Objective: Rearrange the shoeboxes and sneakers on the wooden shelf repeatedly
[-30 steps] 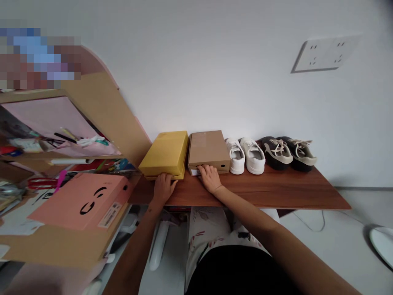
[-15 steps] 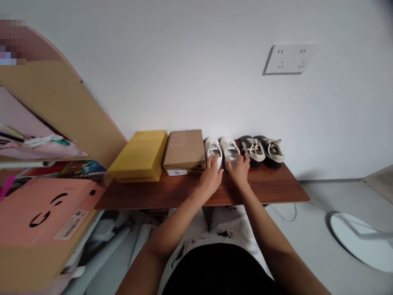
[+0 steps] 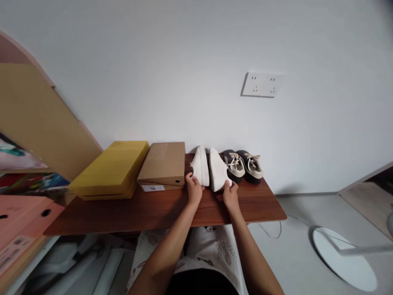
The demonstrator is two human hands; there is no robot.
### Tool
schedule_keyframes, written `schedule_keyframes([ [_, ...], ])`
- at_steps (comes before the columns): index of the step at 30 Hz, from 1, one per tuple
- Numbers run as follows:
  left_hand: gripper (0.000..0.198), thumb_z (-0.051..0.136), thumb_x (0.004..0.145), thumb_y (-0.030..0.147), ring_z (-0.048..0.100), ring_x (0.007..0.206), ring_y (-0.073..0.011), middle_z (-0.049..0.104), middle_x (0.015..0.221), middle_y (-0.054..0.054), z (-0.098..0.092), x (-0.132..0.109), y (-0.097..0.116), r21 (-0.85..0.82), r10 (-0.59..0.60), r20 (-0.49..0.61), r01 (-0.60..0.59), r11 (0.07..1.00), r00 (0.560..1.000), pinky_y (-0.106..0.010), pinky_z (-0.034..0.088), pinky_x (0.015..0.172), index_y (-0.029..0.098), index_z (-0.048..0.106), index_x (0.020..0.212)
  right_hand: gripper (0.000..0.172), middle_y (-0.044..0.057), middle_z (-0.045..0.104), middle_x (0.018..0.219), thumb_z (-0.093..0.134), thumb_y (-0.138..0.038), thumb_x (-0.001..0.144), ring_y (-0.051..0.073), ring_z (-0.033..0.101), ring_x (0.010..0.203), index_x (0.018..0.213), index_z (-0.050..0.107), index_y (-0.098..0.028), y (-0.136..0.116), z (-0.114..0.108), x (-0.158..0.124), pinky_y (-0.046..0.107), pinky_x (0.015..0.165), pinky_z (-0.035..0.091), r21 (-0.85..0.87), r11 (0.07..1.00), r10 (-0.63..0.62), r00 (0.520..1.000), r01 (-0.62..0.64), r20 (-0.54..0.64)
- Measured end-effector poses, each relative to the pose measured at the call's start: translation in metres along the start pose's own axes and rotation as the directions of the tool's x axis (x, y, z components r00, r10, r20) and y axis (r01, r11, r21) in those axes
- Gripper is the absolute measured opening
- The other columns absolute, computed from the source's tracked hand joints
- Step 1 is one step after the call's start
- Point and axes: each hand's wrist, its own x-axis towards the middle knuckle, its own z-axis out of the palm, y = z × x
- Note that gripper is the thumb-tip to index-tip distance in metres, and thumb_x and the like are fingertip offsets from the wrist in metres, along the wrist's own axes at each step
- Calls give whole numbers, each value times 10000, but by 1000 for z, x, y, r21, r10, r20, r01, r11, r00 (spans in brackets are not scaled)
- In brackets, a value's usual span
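Two white shoes stand on a dark wooden table [image 3: 147,211], tipped up so their pale soles face me. My left hand [image 3: 194,190] is closed around the near end of the left white shoe [image 3: 200,164]. My right hand [image 3: 230,194] grips the near end of the right white shoe [image 3: 217,168]. Both hands rest low on the tabletop. A pair of dark shoes with beige laces [image 3: 243,164] sits just right of them. Left of my hands lie a brown cardboard shoebox [image 3: 162,168] and a yellow shoebox [image 3: 112,172].
A white wall with a double socket plate [image 3: 260,85] runs behind the table. A tan shelf unit [image 3: 33,123] and a pink box [image 3: 18,213] stand at the left. A white round lamp base [image 3: 344,258] and a cable lie on the floor at the right.
My hands left the two boxes and went right to the white shoes. They now grip the shoes, which are tipped up on end. The camera has swung right.
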Motion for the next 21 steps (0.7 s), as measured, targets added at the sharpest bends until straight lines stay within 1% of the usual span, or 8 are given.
schedule_keyframes([
  [3,519,339,1006,318,699,979,-225,339,1520,-261,-4,-19,-8,111,161,-29,-157,981,987,-351,608,742,181,225,1494,594,92,680,842,468,-646,885,276,663,748,1240,517,-173,2,-36,-2,399,717,516,-213,973,-103,992,85,-72],
  [6,561,424,977,276,492,1351,-313,305,1547,-249,5,-47,-9,219,467,37,-464,859,883,-463,482,1065,167,259,1502,570,166,654,1022,469,-625,883,307,623,967,1193,564,-156,-1,-76,20,450,881,481,-369,902,-345,890,226,-298],
  [9,479,447,971,239,417,1419,-278,378,1514,-196,44,-69,11,173,597,379,-688,705,707,-440,405,1147,211,396,1446,618,248,564,1230,530,-617,841,380,478,1235,1205,568,-120,-9,-100,62,550,1043,363,-547,799,-501,779,249,-377],
  [12,527,518,934,180,461,1387,-292,399,1512,-182,103,-66,46,188,506,635,-752,631,583,-448,442,1108,217,415,1449,638,245,532,1276,601,-592,787,378,460,1264,1211,548,-119,-13,-104,99,540,1037,386,-553,770,-510,827,316,-237],
  [14,490,560,905,140,536,1304,-352,476,1415,-258,136,-52,67,343,366,677,-713,611,639,-485,485,1031,121,475,1387,614,209,576,1193,617,-588,771,339,521,1183,1172,541,-130,-10,-102,111,499,1017,423,-488,812,-477,845,320,-240],
  [17,302,577,896,132,598,1207,-392,591,1212,-304,158,-29,82,513,203,638,-607,607,743,-503,485,993,44,594,1184,569,143,605,1102,599,-621,781,273,585,1055,1112,513,-167,-3,-103,116,452,986,467,-273,931,-344,833,243,-434],
  [19,233,563,923,191,604,1205,-364,624,1174,-271,157,-20,78,496,208,561,-526,691,801,-479,475,1008,84,611,1125,509,68,612,1004,499,-643,842,217,626,916,1098,481,-204,-1,-105,116,399,858,536,21,984,-147,865,179,-479],
  [21,244,506,972,287,645,1142,-302,650,1146,-210,153,-16,70,380,171,454,-363,851,875,-431,508,972,137,582,1149,448,-5,586,849,387,-629,898,168,625,717,1078,466,-227,-1,-105,119,320,664,550,299,952,46,930,70,-366],
])
